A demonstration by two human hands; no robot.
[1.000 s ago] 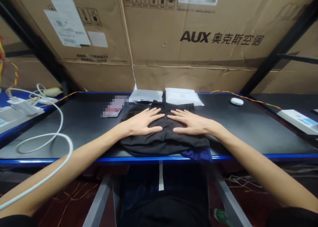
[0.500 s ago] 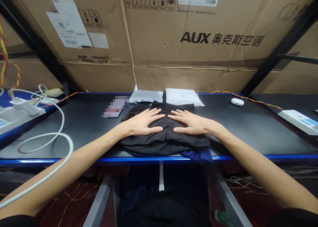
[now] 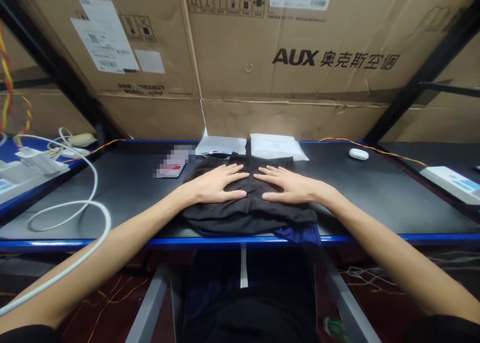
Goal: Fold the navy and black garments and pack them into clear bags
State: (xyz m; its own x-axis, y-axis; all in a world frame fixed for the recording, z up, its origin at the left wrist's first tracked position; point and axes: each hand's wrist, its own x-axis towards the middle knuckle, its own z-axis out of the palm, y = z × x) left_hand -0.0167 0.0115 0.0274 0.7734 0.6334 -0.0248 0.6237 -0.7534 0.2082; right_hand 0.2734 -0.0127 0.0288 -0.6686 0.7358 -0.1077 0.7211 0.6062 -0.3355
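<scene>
A folded black garment [image 3: 247, 215] lies at the front edge of the black table [image 3: 375, 198], with a dark blue layer [image 3: 298, 233] showing under its right corner. My left hand [image 3: 217, 184] lies flat on the garment's left half, fingers spread. My right hand [image 3: 287, 184] lies flat on its right half, fingers stretched toward the left hand. The fingertips of both hands almost meet at the middle. Neither hand holds anything.
Two flat white plastic packets [image 3: 221, 144] [image 3: 276, 146] lie behind the garment. A phone [image 3: 172, 167] lies to the left, a small white case [image 3: 358, 153] at the back right, a white power strip [image 3: 452, 181] far right. A white cable [image 3: 80, 208] loops at left. Cardboard boxes [image 3: 292, 73] wall the back.
</scene>
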